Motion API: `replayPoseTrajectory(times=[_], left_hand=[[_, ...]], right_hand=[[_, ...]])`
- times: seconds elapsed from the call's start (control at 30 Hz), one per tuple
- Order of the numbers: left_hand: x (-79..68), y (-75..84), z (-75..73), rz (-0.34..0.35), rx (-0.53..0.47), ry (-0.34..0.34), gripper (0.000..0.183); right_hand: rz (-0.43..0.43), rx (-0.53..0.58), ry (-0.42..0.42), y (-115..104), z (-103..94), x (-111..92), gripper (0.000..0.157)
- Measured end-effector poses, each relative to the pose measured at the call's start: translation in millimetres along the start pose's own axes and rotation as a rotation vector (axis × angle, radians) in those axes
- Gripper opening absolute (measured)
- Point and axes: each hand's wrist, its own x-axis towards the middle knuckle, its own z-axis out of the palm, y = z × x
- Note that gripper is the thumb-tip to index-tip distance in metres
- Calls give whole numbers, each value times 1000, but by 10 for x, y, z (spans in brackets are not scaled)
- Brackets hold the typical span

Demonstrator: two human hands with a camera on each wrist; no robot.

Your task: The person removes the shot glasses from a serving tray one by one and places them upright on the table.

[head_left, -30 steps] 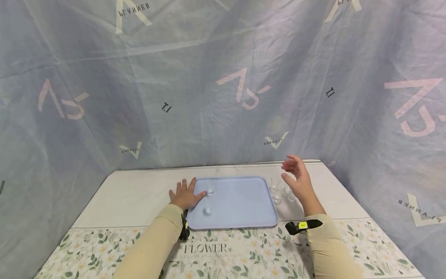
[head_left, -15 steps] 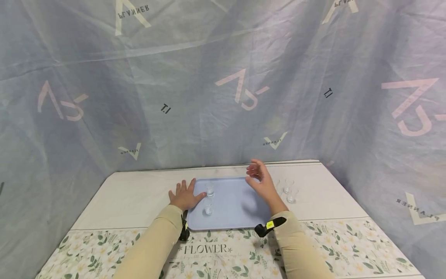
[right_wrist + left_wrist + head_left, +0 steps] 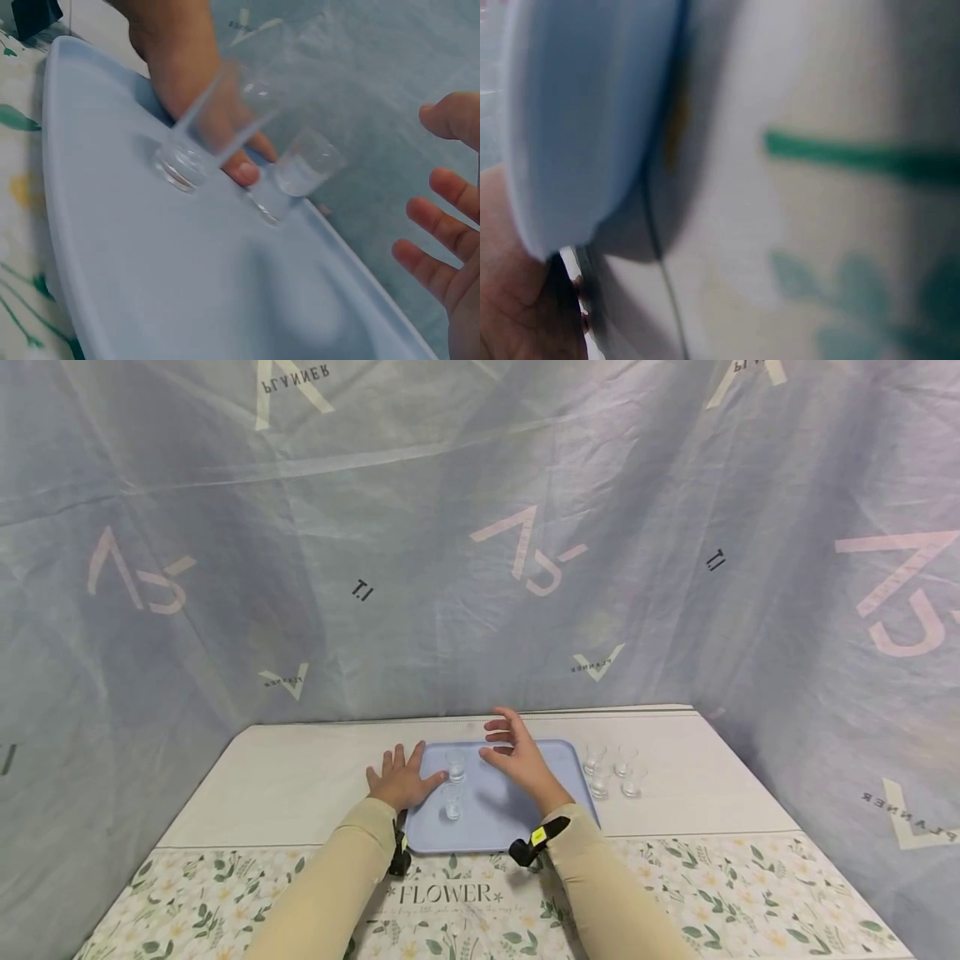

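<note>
A pale blue tray (image 3: 480, 835) lies on the table, with two small clear shot glasses upright near its left side: a rear glass (image 3: 456, 767) and a front glass (image 3: 452, 806). My left hand (image 3: 405, 783) rests at the tray's left edge, fingers spread, thumb reaching over the rim beside the rear glass. Over the middle of the tray my right hand (image 3: 523, 762) hovers with nothing in it, fingers apart and loosely bent. In the right wrist view its fingers (image 3: 435, 217) point toward the near glass (image 3: 202, 142) and the far glass (image 3: 296, 172), apart from both.
Several more shot glasses (image 3: 600, 781) stand in a cluster on the white cloth right of the tray. A floral tablecloth (image 3: 225, 902) covers the table's front. Grey-blue fabric (image 3: 420, 568) hangs behind and at both sides.
My right hand has moved left, from above the glasses at the right to over the middle of the tray. The left hand stays in place, and the two glasses on the tray have not moved.
</note>
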Motion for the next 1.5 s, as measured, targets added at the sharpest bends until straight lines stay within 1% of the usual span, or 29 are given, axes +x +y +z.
replayPoseTrajectory(times=[0.1,0.13,0.27,0.47,0.53,0.6,0.73,0.87,1.0,1.2,1.5], left_hand=[[-1,6,-8,-4,6,-4,88],[-3,7,-11,-5,7,-5,88],[-7,8,-20,-5,12,-8,88],[4,8,-13,-1,26,-9,88],[4,10,-12,-2,29,-9,87],[2,11,-12,-3,33,-7,87],[-7,15,-21,-6,36,-4,87],[-14,21,-26,-7,43,-5,87],[-13,19,-17,-5,50,-4,87],[-10,9,-6,0,47,2,87],[-33,18,-34,4,41,1,86]], right_hand=[[34,-39,10,176,111,63,75],[42,-54,5,190,146,70,75],[67,-70,-32,211,262,75,77],[97,-6,-97,103,333,65,79],[101,-6,-108,123,354,74,80],[100,-22,-114,191,381,91,81],[97,-76,-101,333,432,119,82],[93,-101,-83,391,462,136,81],[77,-113,-71,384,483,134,77],[77,-121,-35,370,506,126,75],[60,-155,-40,325,481,120,74]])
